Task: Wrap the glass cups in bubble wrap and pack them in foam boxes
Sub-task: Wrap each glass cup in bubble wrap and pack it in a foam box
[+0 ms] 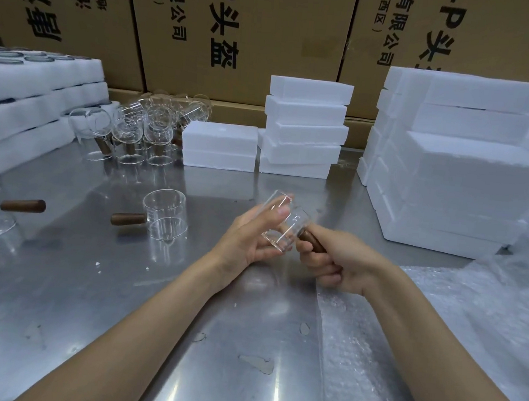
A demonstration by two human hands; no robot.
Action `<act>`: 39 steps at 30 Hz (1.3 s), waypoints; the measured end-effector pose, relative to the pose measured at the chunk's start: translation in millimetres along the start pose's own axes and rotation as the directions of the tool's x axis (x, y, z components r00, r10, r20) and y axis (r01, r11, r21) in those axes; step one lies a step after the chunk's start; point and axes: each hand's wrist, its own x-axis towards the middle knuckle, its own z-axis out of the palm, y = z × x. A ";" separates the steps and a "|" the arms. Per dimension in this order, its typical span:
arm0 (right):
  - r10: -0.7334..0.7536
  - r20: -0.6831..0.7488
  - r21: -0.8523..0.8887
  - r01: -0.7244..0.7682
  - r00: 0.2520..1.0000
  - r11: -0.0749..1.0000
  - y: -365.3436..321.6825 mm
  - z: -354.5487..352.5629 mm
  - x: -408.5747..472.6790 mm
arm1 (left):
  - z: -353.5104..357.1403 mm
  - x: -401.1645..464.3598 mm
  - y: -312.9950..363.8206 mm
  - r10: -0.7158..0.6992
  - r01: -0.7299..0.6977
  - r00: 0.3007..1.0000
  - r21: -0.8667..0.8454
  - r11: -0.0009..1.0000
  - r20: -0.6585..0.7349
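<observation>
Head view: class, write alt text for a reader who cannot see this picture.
Two hands hold a glass cup above a steel table: the left hand cradles the glass, the right hand grips its wooden handle. Bubble wrap lies right; foam boxes stand behind.

Left hand (247, 234) half-open, fingers extended; right hand (331, 261) curled tight, seemingly gripping.
</observation>
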 end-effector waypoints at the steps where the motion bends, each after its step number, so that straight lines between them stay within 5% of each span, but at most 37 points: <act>1: 0.043 0.046 0.051 -0.045 0.998 0.998 -0.4 -1.5 -0.8 | -0.4 0.4 -0.5 0.001 -0.001 1.000 -0.010 1.000 0.014; 5: 0.161 0.203 0.229 -0.207 0.966 0.951 -3.2 -4.9 -2.2 | -1.7 2.0 -1.1 -0.006 0.008 0.999 -0.034 0.999 0.049; 8: 0.136 0.183 0.364 -0.196 0.974 0.911 -4.0 -5.6 -2.2 | -0.4 2.9 -1.1 -0.008 0.009 1.000 -0.050 0.999 0.012; 11: 0.065 -0.096 0.473 -0.012 0.993 0.881 -2.0 -3.9 2.6 | 1.3 3.6 1.2 -0.029 0.014 0.995 -0.155 0.988 -0.094; 13: -0.034 -0.321 0.391 0.165 0.947 0.905 0.6 -3.2 7.7 | 1.0 3.6 3.0 -0.042 0.003 0.987 -0.244 0.970 -0.156; 16: -0.207 -0.414 0.248 0.329 0.886 0.911 2.5 1.6 11.9 | 0.7 3.3 3.8 -0.034 -0.014 0.983 -0.263 0.965 -0.178; 20: -0.405 -0.426 0.013 0.453 0.809 0.891 7.6 9.8 13.9 | 2.2 2.6 0.5 -0.006 -0.011 0.990 -0.125 0.992 -0.140; 24: -0.429 -0.514 0.035 0.518 0.743 0.855 9.3 9.1 15.7 | 5.4 1.1 -8.3 0.138 -0.122 0.983 0.133 0.984 -0.122; 29: -0.387 -0.553 0.144 0.542 0.738 0.828 8.9 5.0 15.3 | 6.0 -2.1 -14.8 0.402 -0.277 0.914 0.635 0.722 -0.059; 34: -0.366 -0.511 0.251 0.542 0.778 0.802 8.5 3.3 16.6 | 5.3 -2.9 -13.6 0.508 -0.353 0.860 0.666 0.657 -0.045; 39: -0.339 -0.492 0.225 0.493 0.802 0.840 11.0 3.3 20.9 | 8.4 -3.1 -6.7 0.709 -0.391 0.699 0.779 0.490 -0.094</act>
